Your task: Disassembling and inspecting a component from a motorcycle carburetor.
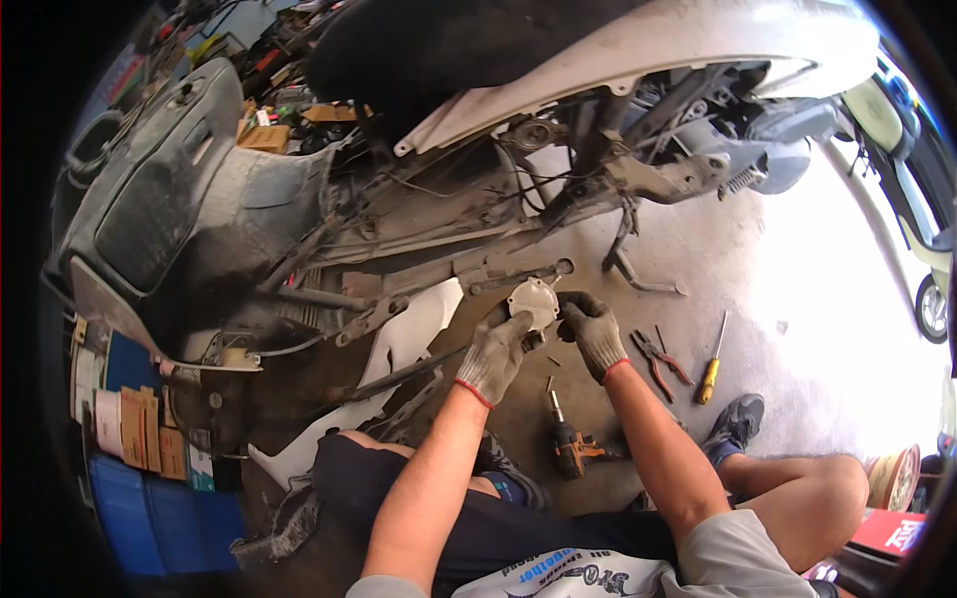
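Note:
A round, light-grey metal part (533, 303) with small lugs on its rim is held up before me, below the motor scooter. My left hand (495, 349), in a grey knit glove with a red cuff, is closed on its lower left side, thumb over the face. A short dark stub (534, 340) shows under the part. My right hand (593, 334), gloved alike, is at the part's right edge with bent fingers. Whatever those fingers pinch, if anything, is hidden. A cordless drill (572, 448) with a long socket lies on the floor between my forearms.
The stripped scooter frame (439, 214) spans the far side, its stand (638, 269) reaching down to the floor. Pliers (661, 364) and a yellow-handled screwdriver (711, 374) lie right of my hands. A white body panel (414, 334) lies left. Boxes (142, 429) stand far left.

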`<control>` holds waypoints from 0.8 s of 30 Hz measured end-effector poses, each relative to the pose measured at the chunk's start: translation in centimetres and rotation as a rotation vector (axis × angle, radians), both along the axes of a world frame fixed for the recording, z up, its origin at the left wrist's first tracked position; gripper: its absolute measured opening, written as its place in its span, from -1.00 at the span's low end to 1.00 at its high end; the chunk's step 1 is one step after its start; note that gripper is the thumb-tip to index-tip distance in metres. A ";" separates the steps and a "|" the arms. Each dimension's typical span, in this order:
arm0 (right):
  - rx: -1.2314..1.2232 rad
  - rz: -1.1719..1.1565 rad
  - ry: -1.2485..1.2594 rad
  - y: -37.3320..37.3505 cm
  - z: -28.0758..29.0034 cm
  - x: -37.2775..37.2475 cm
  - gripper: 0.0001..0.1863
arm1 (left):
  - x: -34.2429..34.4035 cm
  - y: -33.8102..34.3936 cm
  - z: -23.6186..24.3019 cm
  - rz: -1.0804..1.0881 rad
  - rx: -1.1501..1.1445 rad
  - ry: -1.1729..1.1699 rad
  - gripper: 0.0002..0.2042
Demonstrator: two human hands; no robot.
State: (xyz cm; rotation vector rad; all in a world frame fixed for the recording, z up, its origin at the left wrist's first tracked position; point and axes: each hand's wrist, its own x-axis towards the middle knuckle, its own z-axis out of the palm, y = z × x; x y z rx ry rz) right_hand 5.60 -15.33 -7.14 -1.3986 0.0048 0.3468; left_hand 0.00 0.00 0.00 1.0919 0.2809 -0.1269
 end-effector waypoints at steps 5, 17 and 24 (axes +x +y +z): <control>0.116 -0.009 -0.017 2.1 2.6 -3.1 -0.70 | -2.4 1.7 0.3 0.030 0.120 0.004 -0.64; -0.068 -0.035 -0.033 3.9 1.6 -4.0 -0.63 | -3.7 2.0 -2.4 0.042 -0.001 0.008 -0.65; -0.051 -0.001 0.074 2.8 1.3 -3.3 -0.63 | -3.3 1.2 -3.1 0.031 0.052 0.020 -0.64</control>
